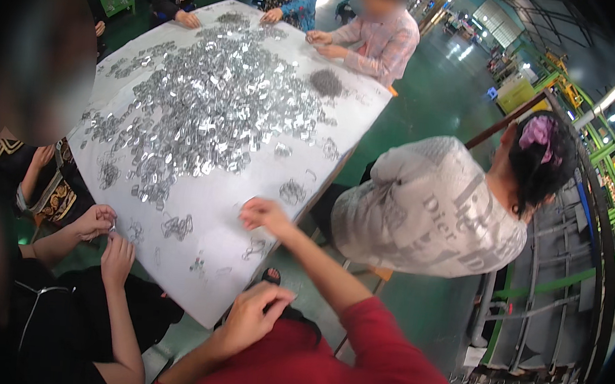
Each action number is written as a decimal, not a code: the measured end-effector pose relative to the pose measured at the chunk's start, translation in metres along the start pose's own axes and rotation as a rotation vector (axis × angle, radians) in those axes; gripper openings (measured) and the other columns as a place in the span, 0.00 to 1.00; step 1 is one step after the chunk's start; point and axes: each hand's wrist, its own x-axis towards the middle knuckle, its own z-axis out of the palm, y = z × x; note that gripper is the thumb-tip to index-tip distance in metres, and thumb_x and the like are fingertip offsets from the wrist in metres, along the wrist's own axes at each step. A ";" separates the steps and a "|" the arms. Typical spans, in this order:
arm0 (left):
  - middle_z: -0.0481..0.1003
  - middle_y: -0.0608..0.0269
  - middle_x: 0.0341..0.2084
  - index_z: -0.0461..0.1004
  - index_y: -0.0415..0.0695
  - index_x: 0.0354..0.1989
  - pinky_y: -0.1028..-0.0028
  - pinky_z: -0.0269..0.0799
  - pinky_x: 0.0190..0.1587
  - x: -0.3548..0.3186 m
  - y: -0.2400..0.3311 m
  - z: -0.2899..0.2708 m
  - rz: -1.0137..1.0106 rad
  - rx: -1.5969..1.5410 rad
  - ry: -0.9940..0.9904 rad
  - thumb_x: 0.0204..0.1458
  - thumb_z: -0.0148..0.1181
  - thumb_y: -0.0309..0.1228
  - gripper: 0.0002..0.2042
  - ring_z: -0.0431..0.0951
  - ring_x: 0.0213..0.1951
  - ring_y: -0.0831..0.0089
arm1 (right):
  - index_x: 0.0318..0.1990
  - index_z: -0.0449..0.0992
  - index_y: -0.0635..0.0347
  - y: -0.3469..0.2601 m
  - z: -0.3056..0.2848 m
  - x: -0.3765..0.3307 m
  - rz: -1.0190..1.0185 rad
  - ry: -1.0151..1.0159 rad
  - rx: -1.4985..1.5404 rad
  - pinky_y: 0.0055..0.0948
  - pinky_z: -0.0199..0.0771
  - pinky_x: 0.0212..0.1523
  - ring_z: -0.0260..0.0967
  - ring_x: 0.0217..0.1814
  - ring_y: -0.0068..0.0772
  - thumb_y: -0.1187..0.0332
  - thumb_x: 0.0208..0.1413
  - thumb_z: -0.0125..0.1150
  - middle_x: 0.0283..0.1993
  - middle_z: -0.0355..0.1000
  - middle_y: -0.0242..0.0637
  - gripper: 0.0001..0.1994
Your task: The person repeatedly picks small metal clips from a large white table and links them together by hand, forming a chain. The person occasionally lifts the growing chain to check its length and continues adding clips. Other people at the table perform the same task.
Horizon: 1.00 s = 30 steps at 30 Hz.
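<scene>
Table (224, 200) w/ white sheet fills the middle, running from near centre to far left. A big pile (213, 105) of small shiny metal bits covers most of its far half, w/ a small dark heap (325, 83) at the far right edge. People sit round it: one in a pale printed shirt (429, 209) on the right w/ back turned, one in black at near left w/ both hands (102, 237) working together at the table edge, others (377, 39) at the far end. Green floor (430, 108) and racks (553, 283) lie to the right. Near end of the sheet is mostly bare, only small clusters: one (292, 191) just right of the right hand (266, 214), one (177, 226) to its left, a few loose bits (256, 248) just near of it. The right hand is reached out from a red sleeve (381, 357), palm down, fingers curled onto the sheet; can't tell if it pinches a bit or only touches the cloth. The left hand (251, 314) hangs off the near corner, over the lap, fingers loosely bent; can't tell if anything is in it. Step in hand looks like picking bits off the sheet. To do it well, prob. best to rake a few from the nearest cluster toward the edge w/ fingertips, take one at a time, keep the left hand close under the edge to receive, and avoid dragging the sheet, since that would shift the pile.
</scene>
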 end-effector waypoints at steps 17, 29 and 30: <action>0.74 0.61 0.33 0.69 0.37 0.38 0.75 0.75 0.42 0.051 0.022 0.029 -0.049 -0.159 -0.225 0.48 0.57 0.17 0.09 0.75 0.39 0.77 | 0.30 0.77 0.63 -0.073 0.058 -0.256 -0.312 0.866 0.242 0.20 0.62 0.44 0.64 0.40 0.20 0.71 0.48 0.65 0.37 0.68 0.27 0.06; 0.73 0.58 0.35 0.65 0.38 0.44 0.74 0.74 0.42 0.075 0.051 0.101 0.088 -0.363 -0.413 0.46 0.61 0.18 0.17 0.76 0.40 0.73 | 0.30 0.76 0.60 -0.075 0.031 -0.295 -0.732 1.286 0.025 0.16 0.62 0.33 0.63 0.34 0.14 0.74 0.49 0.65 0.38 0.67 0.26 0.03; 0.73 0.58 0.38 0.65 0.38 0.46 0.73 0.73 0.45 0.077 0.052 0.107 0.143 -0.378 -0.421 0.46 0.60 0.17 0.18 0.74 0.44 0.72 | 0.31 0.76 0.60 -0.080 0.028 -0.308 -0.755 1.282 0.018 0.15 0.61 0.33 0.63 0.33 0.13 0.74 0.49 0.64 0.36 0.67 0.25 0.03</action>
